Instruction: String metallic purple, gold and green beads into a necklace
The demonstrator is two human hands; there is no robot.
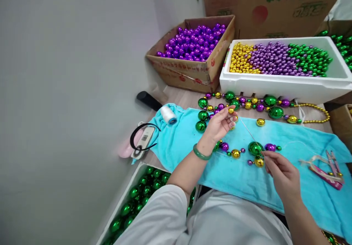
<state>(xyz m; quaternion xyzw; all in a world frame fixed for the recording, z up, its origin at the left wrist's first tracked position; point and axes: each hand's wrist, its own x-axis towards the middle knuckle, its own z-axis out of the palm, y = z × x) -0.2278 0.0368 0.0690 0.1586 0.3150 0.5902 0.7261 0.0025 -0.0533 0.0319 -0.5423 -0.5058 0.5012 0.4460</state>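
My left hand (pixel 220 125), with a green bangle on its wrist, pinches a small gold bead (pixel 231 110) at its fingertips. My right hand (pixel 283 175) holds a long thin needle (pixel 249 132) that slants up towards the gold bead. Between the hands, on a turquoise towel (pixel 247 179), lies a partly strung row of beads: a big green ball (pixel 255 148), gold (pixel 259 161) and purple ones (pixel 270 147). A loose gold bead (pixel 260 122) rests on the towel beyond the needle.
A finished bead necklace (pixel 264 104) lies behind the towel. A cardboard box of purple beads (pixel 194 43) and a white foam box of gold, purple and green beads (pixel 280 60) stand at the back. A thread spool (pixel 168 114) lies left, a tray of green balls (pixel 137 197) near left, scissors (pixel 327 171) right.
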